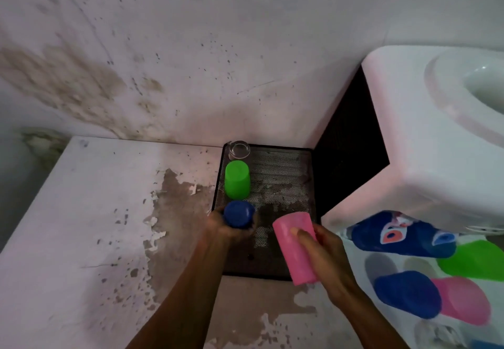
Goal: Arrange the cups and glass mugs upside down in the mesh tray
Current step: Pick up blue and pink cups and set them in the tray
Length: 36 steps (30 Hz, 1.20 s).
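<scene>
Head view: looking down at a white table (81, 226) with peeling, stained paint, pushed against a blotchy white wall (191, 48).
Mesh tray: a black rectangular wire-mesh tray (283, 182) sits on the table's right end, in the corner beside a white plastic water dispenser (425, 157).
Clear glass mug: a small transparent glass mug (239, 150) stands in the tray's far left corner (whether its mouth is up or down, I cannot tell).
Green cup: a bright green plastic tumbler (237, 179) stands upside down in the tray just in front of the glass mug, along the left edge.
Blue cup: a dark blue plastic tumbler (238, 213), base up, is at the tray's left edge just in front of the green one.
Left hand: the left hand (230, 227) is wrapped around the lower part of the blue cup, grasping it.
Pink cup: a pink plastic tumbler (296, 247) is tilted over the tray's near right part, clear of the mesh.
Right hand: the right hand (324, 256) grips the pink cup from its right side, fingers (302, 235) lying across its wall.
Other cups: more blue (406, 297), pink (466, 299) and green (474, 258) plastic cups lie blurred on a white surface at lower right, below the dispenser.
</scene>
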### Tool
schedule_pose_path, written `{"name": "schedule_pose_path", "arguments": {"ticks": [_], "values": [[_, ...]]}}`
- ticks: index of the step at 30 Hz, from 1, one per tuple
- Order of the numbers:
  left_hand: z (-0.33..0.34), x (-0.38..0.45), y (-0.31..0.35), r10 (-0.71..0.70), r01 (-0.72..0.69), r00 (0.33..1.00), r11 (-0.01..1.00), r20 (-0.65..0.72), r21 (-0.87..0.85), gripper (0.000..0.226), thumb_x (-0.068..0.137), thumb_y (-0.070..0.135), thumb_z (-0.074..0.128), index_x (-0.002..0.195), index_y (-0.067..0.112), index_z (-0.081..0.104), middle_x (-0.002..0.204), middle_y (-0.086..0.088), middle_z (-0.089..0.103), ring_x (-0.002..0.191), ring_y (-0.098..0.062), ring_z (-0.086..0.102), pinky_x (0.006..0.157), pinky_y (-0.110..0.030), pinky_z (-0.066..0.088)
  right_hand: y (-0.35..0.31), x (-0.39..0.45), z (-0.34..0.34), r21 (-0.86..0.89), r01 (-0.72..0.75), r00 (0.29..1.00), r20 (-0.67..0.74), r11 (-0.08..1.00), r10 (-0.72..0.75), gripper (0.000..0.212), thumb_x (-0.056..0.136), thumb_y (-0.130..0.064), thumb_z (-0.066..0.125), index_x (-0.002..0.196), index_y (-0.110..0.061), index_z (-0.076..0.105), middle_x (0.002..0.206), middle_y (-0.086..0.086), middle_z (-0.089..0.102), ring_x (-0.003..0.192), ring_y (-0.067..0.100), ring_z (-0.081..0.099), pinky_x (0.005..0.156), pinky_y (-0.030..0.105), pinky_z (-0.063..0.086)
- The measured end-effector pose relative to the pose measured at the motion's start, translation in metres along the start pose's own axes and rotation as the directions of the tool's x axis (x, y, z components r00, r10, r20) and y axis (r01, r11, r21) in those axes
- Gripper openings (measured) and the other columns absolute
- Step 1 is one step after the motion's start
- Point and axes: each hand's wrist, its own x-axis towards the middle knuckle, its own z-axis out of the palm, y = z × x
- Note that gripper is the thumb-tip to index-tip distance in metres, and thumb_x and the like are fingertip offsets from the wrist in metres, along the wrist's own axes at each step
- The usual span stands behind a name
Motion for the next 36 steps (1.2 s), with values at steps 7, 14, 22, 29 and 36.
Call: {"name": "schedule_pose_path", "arguments": {"ticks": [7,14,22,29,36], "values": [[0.012,0.009,0.009,0.043,-0.045,0.999,0.994,-0.018,-0.104,0.03,0.093,0.032,0.05,0.113,0.01,0.05,0.097,-0.02,0.051,0.08,-0.034,0.051,0.076,-0.04,0.05,0.004,0.006,-0.002,-0.044,-0.17,0.984,0.042,0.984,0.172,0.024,0.086,-0.028,0.067,0.109,-0.023,0.064,0.097,0.003,0.069,0.085,0.024,0.069,0.071,0.038,0.059],[0.018,0.005,0.011,0.04,-0.056,0.996,0.978,-0.084,-0.2,0.039,0.089,0.037,0.057,0.12,0.014,0.054,0.102,-0.019,0.052,0.083,-0.035,0.053,0.069,-0.042,0.05,0.003,0.003,-0.008,-0.07,-0.197,0.971,0.125,0.978,0.204,0.033,0.072,-0.018,0.074,0.102,-0.023,0.06,0.096,0.005,0.067,0.085,0.026,0.067,0.064,0.035,0.056],[-0.012,-0.044,-0.014,0.145,-0.122,0.969,0.985,-0.198,0.122,0.056,0.088,0.052,0.043,0.094,-0.002,0.055,0.09,-0.02,0.063,0.077,-0.028,0.059,0.064,-0.036,0.046,0.002,0.005,-0.001,-0.201,-0.184,0.981,0.017,0.962,0.191,0.04,0.054,-0.035,0.075,0.091,-0.024,0.064,0.096,0.003,0.066,0.088,0.025,0.064,0.075,0.043,0.056],[-0.076,-0.053,-0.038,0.592,-0.553,0.348,-0.497,0.727,0.669,0.053,0.061,0.002,0.071,0.112,0.01,0.061,0.105,-0.003,0.061,0.095,-0.017,0.054,0.077,-0.014,0.043,-0.004,0.01,0.032,-0.594,0.006,1.0,0.019,0.804,0.007,0.073,0.056,-0.038,0.082,0.122,-0.017,0.06,0.112,0.002,0.064,0.098,0.021,0.061,0.08,0.028,0.048],[-0.093,-0.022,-0.043,0.436,-0.405,0.298,-0.748,0.849,0.526,0.071,0.059,0.053,0.074,0.117,0.014,0.059,0.111,-0.002,0.063,0.098,-0.021,0.056,0.079,-0.033,0.05,-0.003,0.016,0.079,-0.68,0.11,0.992,0.121,0.725,-0.038,0.086,0.055,-0.042,0.083,0.131,-0.024,0.048,0.124,0.007,0.06,0.11,0.026,0.06,0.091,0.034,0.051]]}}
